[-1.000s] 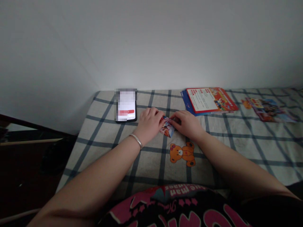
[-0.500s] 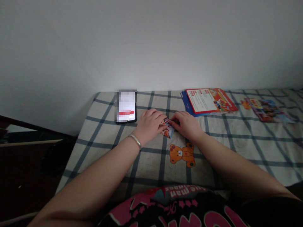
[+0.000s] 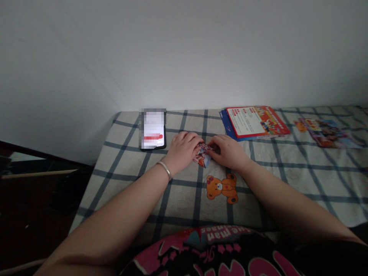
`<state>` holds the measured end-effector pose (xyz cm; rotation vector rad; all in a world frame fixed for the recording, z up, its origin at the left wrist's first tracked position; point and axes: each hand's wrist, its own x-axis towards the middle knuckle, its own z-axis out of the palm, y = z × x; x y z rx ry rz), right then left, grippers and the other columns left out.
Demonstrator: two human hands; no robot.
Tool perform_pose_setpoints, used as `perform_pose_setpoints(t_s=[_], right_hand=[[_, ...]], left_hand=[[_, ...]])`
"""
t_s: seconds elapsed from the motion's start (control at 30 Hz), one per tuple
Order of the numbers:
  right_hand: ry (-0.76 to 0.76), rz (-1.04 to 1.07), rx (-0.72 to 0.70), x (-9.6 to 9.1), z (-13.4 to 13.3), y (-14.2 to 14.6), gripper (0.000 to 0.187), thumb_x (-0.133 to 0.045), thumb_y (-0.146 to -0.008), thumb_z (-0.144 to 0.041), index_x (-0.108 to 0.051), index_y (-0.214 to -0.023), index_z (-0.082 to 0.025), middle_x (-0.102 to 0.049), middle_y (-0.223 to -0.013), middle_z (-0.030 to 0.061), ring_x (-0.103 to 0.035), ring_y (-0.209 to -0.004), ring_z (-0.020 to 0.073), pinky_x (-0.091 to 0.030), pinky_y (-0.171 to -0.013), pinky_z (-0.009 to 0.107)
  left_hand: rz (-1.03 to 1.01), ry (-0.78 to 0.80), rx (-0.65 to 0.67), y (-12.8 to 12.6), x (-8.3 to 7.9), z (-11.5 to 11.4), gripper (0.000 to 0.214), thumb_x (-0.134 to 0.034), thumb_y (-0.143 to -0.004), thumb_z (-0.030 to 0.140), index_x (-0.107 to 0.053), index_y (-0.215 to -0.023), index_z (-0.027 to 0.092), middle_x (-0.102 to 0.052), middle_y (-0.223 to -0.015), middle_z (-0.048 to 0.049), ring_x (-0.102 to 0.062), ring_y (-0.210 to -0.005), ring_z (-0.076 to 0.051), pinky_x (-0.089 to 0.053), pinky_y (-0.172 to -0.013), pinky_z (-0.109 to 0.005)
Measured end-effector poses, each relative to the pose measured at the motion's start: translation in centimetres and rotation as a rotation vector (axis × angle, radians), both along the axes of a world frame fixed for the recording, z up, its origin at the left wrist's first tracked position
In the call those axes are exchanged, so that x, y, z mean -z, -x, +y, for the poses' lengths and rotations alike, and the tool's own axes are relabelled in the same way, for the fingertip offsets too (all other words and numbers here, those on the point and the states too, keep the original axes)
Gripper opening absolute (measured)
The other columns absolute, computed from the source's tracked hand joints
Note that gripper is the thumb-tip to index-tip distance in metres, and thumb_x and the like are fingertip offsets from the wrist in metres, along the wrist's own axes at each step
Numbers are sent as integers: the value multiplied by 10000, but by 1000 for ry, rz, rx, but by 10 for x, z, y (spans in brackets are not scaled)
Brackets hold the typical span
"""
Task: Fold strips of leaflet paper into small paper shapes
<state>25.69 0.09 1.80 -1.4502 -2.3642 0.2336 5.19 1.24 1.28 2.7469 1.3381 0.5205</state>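
Between my hands, on the checked cloth, lies a small piece of folded printed paper (image 3: 203,158) with a pointed lower end. Curled over its left and upper side, my left hand (image 3: 184,150) grips it, and a silver bangle (image 3: 164,170) circles that wrist. My right hand (image 3: 227,152) pinches the paper's right edge between thumb and fingers. Parts of the paper are hidden under the fingers of both hands.
A lit phone (image 3: 153,130) lies left of my hands. Behind and right is a stack of printed cards (image 3: 255,122); farther right lies a colourful printed sheet (image 3: 330,132). The checked cloth (image 3: 178,199) carries a bear print. A white wall (image 3: 184,57) borders the far edge.
My right fingers have shifted slightly on the paper's right edge, and more of its upper part shows between my hands. My left hand stays nearly in place.
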Motion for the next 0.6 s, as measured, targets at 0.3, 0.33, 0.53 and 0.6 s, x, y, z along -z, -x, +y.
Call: perform_pose_setpoints(t_s=[0.3, 0.33, 0.53, 0.6], right_hand=[[-68, -19, -31, -2, -7, 2, 174, -564, -905, -317, -639, -1013, -203, -652, -949, 73, -583, -911, 223, -446, -776, 332], [-82, -30, -51, -3, -8, 2, 171, -547, -918, -308, -652, -1009, -209, -656, -974, 78, -578, -940, 228, -448, -782, 336], [-159, -103, -215, -3, -12, -1, 258, -455, -975, -285, -701, -1036, -237, -684, -1053, 55, -556, -972, 219, -451, -802, 342], [-172, -120, -246, -2, -12, -2, 267, -450, -977, -264, -708, -1043, -241, -691, -1045, 45, -558, -948, 210, -448, -800, 338]], left_hand=[[4, -25, 6, -2, -4, -2, 155, -527, -953, 267, -637, -1041, 204, -648, -1076, -40, -513, -1003, -230, -412, -882, -375], [10, -35, 14, -2, -5, -2, 155, -527, -953, 263, -645, -1030, 198, -650, -1078, -43, -519, -1001, -229, -416, -879, -374], [77, -108, 47, 0, -2, -2, 160, -519, -945, 211, -661, -1006, 169, -632, -1176, -67, -537, -1052, -243, -437, -857, -387], [86, -111, 72, 2, -3, -3, 189, -511, -948, 212, -653, -1065, 168, -626, -1198, -70, -532, -1085, -247, -438, -866, -395]])
